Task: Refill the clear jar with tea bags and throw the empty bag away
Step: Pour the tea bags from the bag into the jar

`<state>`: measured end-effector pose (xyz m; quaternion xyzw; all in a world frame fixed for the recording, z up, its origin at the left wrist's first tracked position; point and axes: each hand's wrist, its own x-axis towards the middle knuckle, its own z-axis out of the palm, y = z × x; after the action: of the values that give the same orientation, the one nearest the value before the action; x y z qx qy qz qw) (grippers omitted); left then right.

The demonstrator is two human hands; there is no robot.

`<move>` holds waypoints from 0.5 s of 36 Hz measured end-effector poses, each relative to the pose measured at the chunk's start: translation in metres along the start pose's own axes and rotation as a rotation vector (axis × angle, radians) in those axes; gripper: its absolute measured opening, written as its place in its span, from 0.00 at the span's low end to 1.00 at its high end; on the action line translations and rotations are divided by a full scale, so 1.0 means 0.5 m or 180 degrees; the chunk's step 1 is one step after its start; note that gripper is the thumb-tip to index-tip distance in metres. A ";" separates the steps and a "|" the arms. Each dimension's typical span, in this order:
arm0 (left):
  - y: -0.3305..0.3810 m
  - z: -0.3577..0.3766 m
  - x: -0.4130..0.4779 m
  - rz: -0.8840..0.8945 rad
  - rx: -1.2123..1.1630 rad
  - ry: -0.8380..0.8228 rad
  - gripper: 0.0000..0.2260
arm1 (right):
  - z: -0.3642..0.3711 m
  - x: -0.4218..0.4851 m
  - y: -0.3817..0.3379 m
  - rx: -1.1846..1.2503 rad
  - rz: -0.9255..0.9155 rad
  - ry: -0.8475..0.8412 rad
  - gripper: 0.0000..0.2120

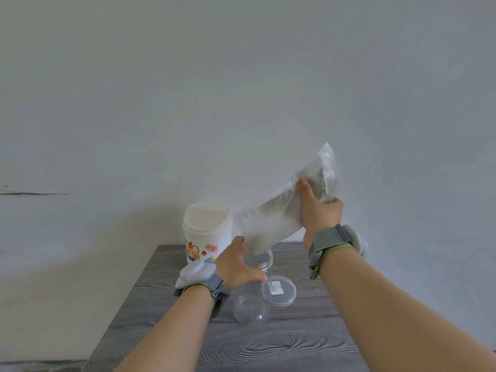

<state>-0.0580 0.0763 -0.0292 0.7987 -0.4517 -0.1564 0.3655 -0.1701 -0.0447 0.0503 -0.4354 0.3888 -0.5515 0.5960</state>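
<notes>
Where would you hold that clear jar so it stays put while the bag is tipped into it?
Wrap the left hand around the clear jar just under its rim, coming from the left. The smooth round wall suits a wrap, and this leaves the mouth free under the bag.

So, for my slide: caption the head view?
Right hand tips tea bag pouch over clear jar held by left hand.
</notes>
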 end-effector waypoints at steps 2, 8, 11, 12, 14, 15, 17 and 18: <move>0.002 -0.004 -0.001 0.0006 0.0168 -0.0011 0.40 | 0.001 0.001 0.003 -0.0034 -0.0051 0.0013 0.39; 0.007 -0.001 -0.004 -0.0014 -0.0004 -0.0102 0.41 | -0.003 0.002 0.007 -0.0120 -0.0045 0.0020 0.39; 0.014 0.000 -0.011 -0.0057 0.0002 -0.0077 0.45 | -0.004 0.001 0.007 -0.0158 -0.0077 0.0000 0.38; 0.017 0.000 -0.014 -0.0087 -0.0010 -0.0071 0.46 | -0.002 0.000 0.006 -0.0169 -0.0090 -0.0016 0.37; 0.020 0.000 -0.017 -0.0111 0.0000 -0.0041 0.45 | 0.002 -0.001 0.004 -0.0212 -0.0160 -0.0043 0.37; 0.022 -0.001 -0.017 -0.0079 0.0051 -0.0032 0.42 | 0.005 -0.002 0.003 -0.0271 -0.0235 -0.0050 0.37; 0.030 -0.007 -0.022 0.0020 0.0332 -0.0044 0.35 | 0.010 -0.005 0.000 -0.0488 -0.0407 -0.0095 0.37; 0.035 -0.010 -0.024 0.0064 0.0483 -0.0055 0.33 | 0.013 -0.007 -0.001 -0.0598 -0.0476 -0.0146 0.36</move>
<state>-0.0722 0.0829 -0.0142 0.8181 -0.4734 -0.1250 0.3015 -0.1647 -0.0404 0.0527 -0.5296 0.3915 -0.5454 0.5185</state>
